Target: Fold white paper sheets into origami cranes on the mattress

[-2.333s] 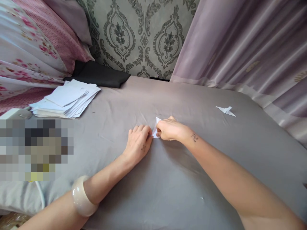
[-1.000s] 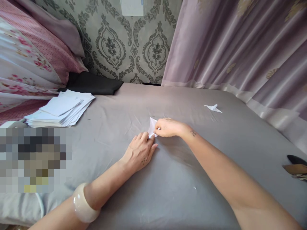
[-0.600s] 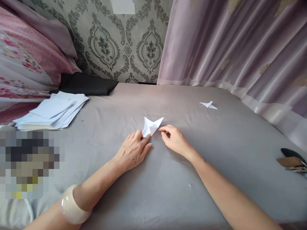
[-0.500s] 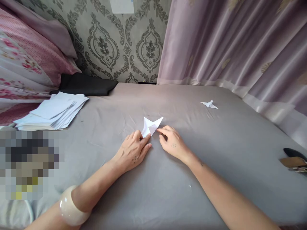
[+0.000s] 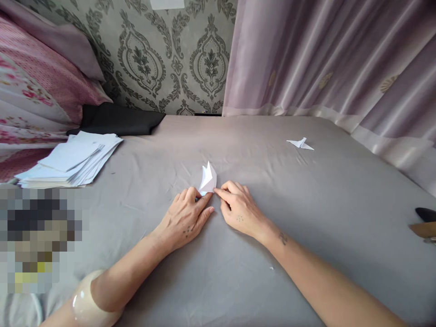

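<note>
A small folded sheet of white paper (image 5: 208,180) lies on the grey cloth in front of me, one pointed flap standing at its top. My left hand (image 5: 186,215) holds its lower left edge down, index finger pressing along the bottom and the other fingers curled; the thumb rests apart on the cloth. From the other side, my right hand (image 5: 240,208) has its index fingertip on the paper's lower right corner, the remaining fingers bent. Farther off to the right sits a finished-looking folded paper bird shape (image 5: 301,144).
A stack of white paper (image 5: 64,161) is at the left, before a black folded item (image 5: 119,119). Curtains (image 5: 289,59) hang along the right. A brown and black object (image 5: 424,225) lies at the right edge. A pixelated patch hides something at lower left.
The paper's right flap has been folded over to the left, narrowing the piece. My right hand has shifted slightly left, its index finger now at the lower corner. The view has moved a little.
</note>
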`<action>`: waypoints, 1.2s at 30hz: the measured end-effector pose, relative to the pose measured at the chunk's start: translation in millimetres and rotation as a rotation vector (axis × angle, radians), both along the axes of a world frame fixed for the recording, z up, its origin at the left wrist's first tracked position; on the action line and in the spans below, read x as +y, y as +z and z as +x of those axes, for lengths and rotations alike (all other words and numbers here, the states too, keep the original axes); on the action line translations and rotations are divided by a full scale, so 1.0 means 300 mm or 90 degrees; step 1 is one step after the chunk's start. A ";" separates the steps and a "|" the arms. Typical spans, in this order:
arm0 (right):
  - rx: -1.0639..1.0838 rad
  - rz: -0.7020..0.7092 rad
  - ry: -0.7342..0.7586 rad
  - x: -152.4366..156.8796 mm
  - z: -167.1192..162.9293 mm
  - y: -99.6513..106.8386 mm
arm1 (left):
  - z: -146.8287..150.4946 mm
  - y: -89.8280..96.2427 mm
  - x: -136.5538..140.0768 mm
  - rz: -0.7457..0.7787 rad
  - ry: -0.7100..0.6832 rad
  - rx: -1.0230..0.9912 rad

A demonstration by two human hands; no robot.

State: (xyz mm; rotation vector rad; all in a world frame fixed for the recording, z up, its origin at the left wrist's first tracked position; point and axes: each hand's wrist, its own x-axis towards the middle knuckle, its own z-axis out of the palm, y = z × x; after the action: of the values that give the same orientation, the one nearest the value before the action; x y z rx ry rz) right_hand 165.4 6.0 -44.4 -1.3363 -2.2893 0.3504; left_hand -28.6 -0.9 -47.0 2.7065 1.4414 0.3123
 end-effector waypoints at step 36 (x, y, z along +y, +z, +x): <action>-0.096 0.024 0.080 -0.012 -0.035 0.030 | -0.049 0.056 0.028 -0.189 0.263 -0.316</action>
State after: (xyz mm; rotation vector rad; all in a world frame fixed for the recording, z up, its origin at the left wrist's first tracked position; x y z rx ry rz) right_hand 155.0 2.5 -35.3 -1.2407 -2.4986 0.2534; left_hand -43.3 7.5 -30.4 1.9056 1.6984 0.6720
